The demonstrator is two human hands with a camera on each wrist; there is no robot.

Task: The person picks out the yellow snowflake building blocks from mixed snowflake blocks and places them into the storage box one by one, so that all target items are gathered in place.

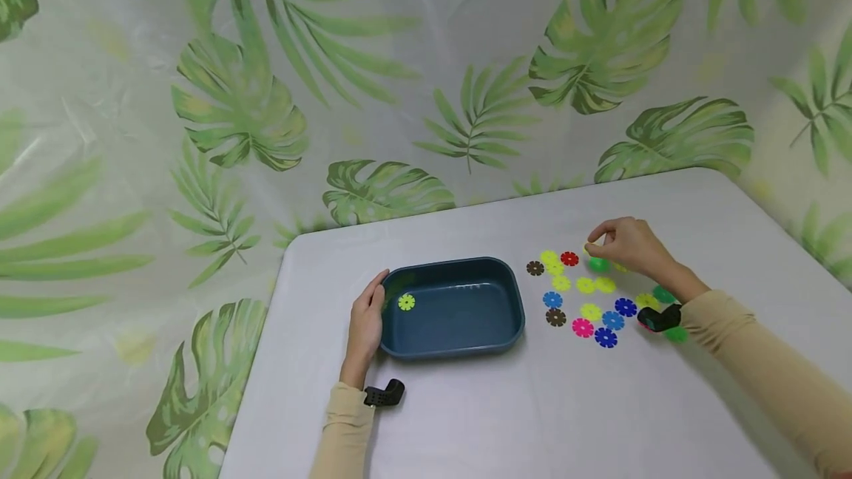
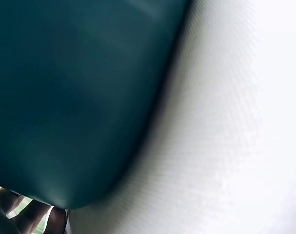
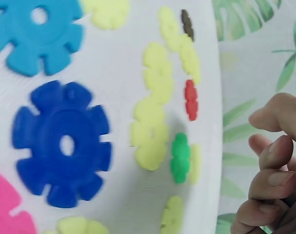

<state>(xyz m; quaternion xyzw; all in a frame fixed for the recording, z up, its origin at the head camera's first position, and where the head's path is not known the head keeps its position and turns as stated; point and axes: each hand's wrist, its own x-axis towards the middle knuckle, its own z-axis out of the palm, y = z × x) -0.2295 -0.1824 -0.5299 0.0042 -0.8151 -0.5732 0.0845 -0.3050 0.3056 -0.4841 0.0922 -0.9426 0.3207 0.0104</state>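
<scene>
A dark blue rectangular tray [image 1: 452, 350] lies on the white table, and one yellow-green notched disc [image 1: 406, 302] is inside it. My left hand [image 1: 364, 324] rests along the tray's left wall, fingers stretched toward the far corner and thumb at the rim. In the left wrist view its fingers [image 2: 31, 217] show past the tray's edge. To the right, my right hand [image 1: 629, 245] hovers over the far discs, thumb and forefinger close above a green disc [image 1: 599, 265]. The right wrist view shows its fingers [image 3: 277, 183] loosely bent, with nothing seen between them.
Several flat notched plastic discs are scattered right of the tray, among them a red disc [image 1: 569, 259], a pink disc [image 1: 583, 327], a dark blue disc [image 1: 606, 337] and a brown disc [image 1: 555, 317]. Behind the table [image 1: 466, 420] hangs a leaf-patterned sheet [image 1: 373, 124].
</scene>
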